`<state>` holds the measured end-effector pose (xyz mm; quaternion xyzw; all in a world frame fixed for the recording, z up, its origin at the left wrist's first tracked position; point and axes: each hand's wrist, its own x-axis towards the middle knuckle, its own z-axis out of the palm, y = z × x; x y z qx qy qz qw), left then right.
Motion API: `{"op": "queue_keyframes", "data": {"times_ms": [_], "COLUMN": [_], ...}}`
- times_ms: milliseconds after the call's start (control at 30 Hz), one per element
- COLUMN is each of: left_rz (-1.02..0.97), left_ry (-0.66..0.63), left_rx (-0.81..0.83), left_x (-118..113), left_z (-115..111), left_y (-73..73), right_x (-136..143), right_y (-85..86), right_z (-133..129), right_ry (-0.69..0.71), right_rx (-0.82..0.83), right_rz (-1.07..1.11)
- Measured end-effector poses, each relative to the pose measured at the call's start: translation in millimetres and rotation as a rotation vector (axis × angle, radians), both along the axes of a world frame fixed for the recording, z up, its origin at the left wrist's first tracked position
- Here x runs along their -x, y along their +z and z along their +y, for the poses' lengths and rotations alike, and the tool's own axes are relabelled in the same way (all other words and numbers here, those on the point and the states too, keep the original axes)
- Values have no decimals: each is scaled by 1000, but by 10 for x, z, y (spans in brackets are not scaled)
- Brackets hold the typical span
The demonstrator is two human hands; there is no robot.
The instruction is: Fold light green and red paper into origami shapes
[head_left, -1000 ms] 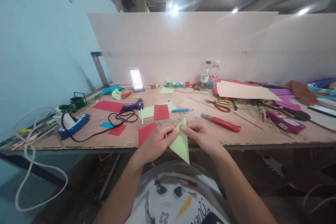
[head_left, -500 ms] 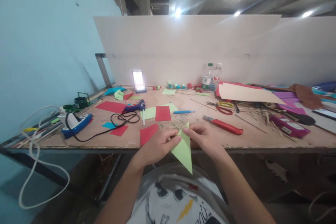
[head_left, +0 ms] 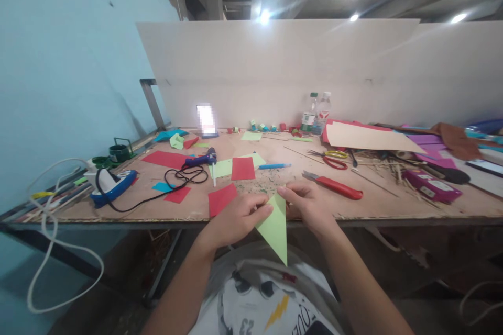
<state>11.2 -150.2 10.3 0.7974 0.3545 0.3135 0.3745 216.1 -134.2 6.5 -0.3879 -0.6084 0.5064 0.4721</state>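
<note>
Green paper (head_left: pixel 275 230) slightly lower than before, top corner mostly hidden within the pinch of both hands (head_left: pixel 242 215).

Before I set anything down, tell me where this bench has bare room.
Mostly bare wood shows between the red-handled knife and the front edge; a smaller patch lies behind the blue pen, short of the narrow green strip. It is crowded at far right, around the beige sheet and purple box, and at left, around the glue gun.
</note>
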Motion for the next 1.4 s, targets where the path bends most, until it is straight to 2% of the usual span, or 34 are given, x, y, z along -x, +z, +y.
{"op": "queue_keyframes", "data": {"times_ms": [500, 767, 933, 1400], "left_rz": [-4, -81, -87, -179], "left_ry": [17, 95, 126, 319], "left_rx": [-10, -12, -26, -92], "left_x": [-11, -20, -37, -85], "left_z": [-11, 6, -4, 6], "left_y": [16, -20, -23, -31], "right_x": [-1, 44, 47, 45], "right_y": [15, 81, 91, 128], "right_z": [21, -20, -13, -25], "right_ry": [-5, 175, 187, 207], "right_rx": [-68, -31, -40, -96], "right_rz": [11, -123, -168, -323]}}
